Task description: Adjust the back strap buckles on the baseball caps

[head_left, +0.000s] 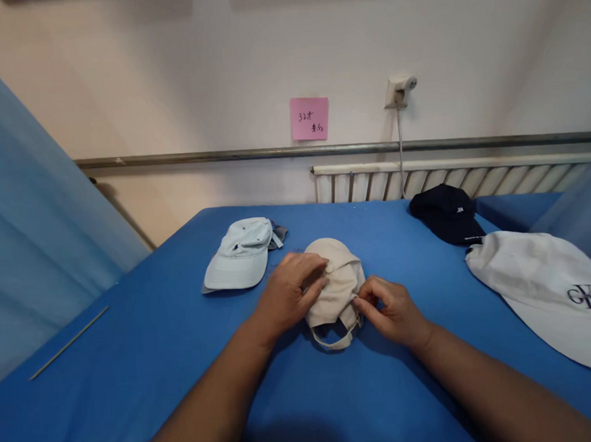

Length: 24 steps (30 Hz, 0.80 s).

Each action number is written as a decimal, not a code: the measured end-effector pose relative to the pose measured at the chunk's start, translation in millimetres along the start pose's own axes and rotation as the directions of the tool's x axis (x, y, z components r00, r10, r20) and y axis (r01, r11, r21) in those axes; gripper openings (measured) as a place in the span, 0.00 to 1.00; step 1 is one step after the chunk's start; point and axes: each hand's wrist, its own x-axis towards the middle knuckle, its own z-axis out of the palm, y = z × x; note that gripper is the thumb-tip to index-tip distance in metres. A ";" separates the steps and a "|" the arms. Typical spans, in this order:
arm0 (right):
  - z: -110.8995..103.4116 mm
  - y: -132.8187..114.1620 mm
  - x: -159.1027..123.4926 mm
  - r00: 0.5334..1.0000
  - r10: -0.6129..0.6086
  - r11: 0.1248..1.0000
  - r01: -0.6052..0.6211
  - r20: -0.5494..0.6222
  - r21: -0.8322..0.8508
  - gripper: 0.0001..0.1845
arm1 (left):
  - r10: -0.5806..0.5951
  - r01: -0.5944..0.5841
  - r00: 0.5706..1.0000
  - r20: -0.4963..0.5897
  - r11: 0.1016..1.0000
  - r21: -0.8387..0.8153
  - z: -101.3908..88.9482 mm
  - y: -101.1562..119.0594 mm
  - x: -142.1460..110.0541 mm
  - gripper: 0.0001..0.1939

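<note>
A beige cap (pixel 336 278) lies folded on the blue table (pixel 147 337) in front of me, its back strap looping toward me. My left hand (pixel 287 291) rests flat on the cap's left side, fingers stretched over the crown near the top button. My right hand (pixel 391 308) pinches the cap's right edge beside the strap, fingers closed on the fabric.
A pale blue-white cap (pixel 240 254) lies left of the beige one. A black cap (pixel 448 218) sits at the back right, and a large white cap with a dark logo (pixel 544 286) lies at the right. A thin rod (pixel 70 341) lies near the left edge. A blue curtain (pixel 29 217) hangs left.
</note>
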 end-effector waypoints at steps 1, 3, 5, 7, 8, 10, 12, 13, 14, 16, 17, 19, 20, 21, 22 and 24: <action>0.5 -1.0 0.2 1.000 -0.013 1.000 0.013 0.017 -0.008 0.08 | 0.017 -0.018 0.999 0.030 1.000 0.021 -0.8 1.5 0.4 0.12; 1.9 -2.8 0.3 0.998 -0.038 0.999 0.039 0.049 -0.031 0.07 | 0.029 -0.035 0.996 0.081 0.997 0.074 -2.0 3.1 0.8 0.11; 3.5 -4.5 -0.2 0.995 -0.054 0.997 0.059 0.082 -0.053 0.06 | 0.024 -0.041 0.992 0.120 0.990 0.138 -2.6 3.4 0.7 0.11; 4.8 -5.7 -1.1 0.992 -0.068 0.995 0.075 0.106 -0.065 0.05 | 0.019 -0.049 0.989 0.147 0.979 0.200 -2.7 3.3 0.1 0.11; 5.3 -6.0 -1.5 0.991 -0.077 0.994 0.085 0.111 -0.069 0.05 | 0.022 -0.057 0.988 0.156 0.973 0.226 -2.4 3.2 -0.3 0.11; 5.9 -6.4 -1.8 0.989 -0.096 0.992 0.105 0.109 -0.074 0.04 | 0.028 -0.070 0.987 0.160 0.963 0.261 -1.2 3.2 -0.9 0.12; 5.8 -6.5 -1.6 0.989 -0.109 0.990 0.117 0.102 -0.077 0.04 | 0.023 -0.063 0.989 0.146 0.960 0.271 0.2 3.1 -1.4 0.12; 5.6 -6.7 -1.3 0.989 -0.109 0.990 0.118 0.103 -0.077 0.04 | 0.013 -0.049 0.991 0.135 0.963 0.265 0.5 3.0 -1.5 0.13; 5.2 -6.9 -1.0 0.989 -0.108 0.990 0.116 0.105 -0.078 0.04 | -0.004 -0.027 0.992 0.123 0.969 0.247 0.4 2.8 -1.4 0.13; 4.3 -8.3 -0.5 0.987 -0.100 0.991 0.110 0.122 -0.077 0.04 | -0.055 0.039 0.994 0.094 0.984 0.173 -1.8 2.1 -1.2 0.14; 3.8 -9.6 -0.4 0.986 -0.096 0.991 0.106 0.134 -0.076 0.05 | -0.086 0.076 0.993 0.078 0.989 0.125 -4.0 1.7 -1.0 0.15; 2.7 -13.2 -0.5 0.983 -0.092 0.993 0.103 0.158 -0.062 0.04 | -0.142 0.140 0.988 0.052 0.989 0.039 -10.0 0.9 -0.7 0.15; 2.3 -15.3 -0.7 0.981 -0.093 0.993 0.103 0.171 -0.049 0.04 | -0.161 0.161 0.986 0.046 0.987 0.010 -13.5 0.6 -0.6 0.15; 1.9 -17.3 -1.0 0.978 -0.095 0.994 0.102 0.184 -0.031 0.03 | -0.172 0.173 0.984 0.047 0.985 -0.009 -17.0 0.5 -0.5 0.14; 1.8 -18.8 -1.4 0.976 -0.098 0.995 0.101 0.193 -0.005 0.03 | -0.180 0.181 0.982 0.053 0.983 -0.020 -20.4 0.5 -0.3 0.14; 2.4 -19.2 -2.3 0.979 -0.078 0.996 0.068 0.186 0.063 0.04 | -0.192 0.195 0.979 0.067 0.980 -0.036 -26.0 1.7 0.1 0.13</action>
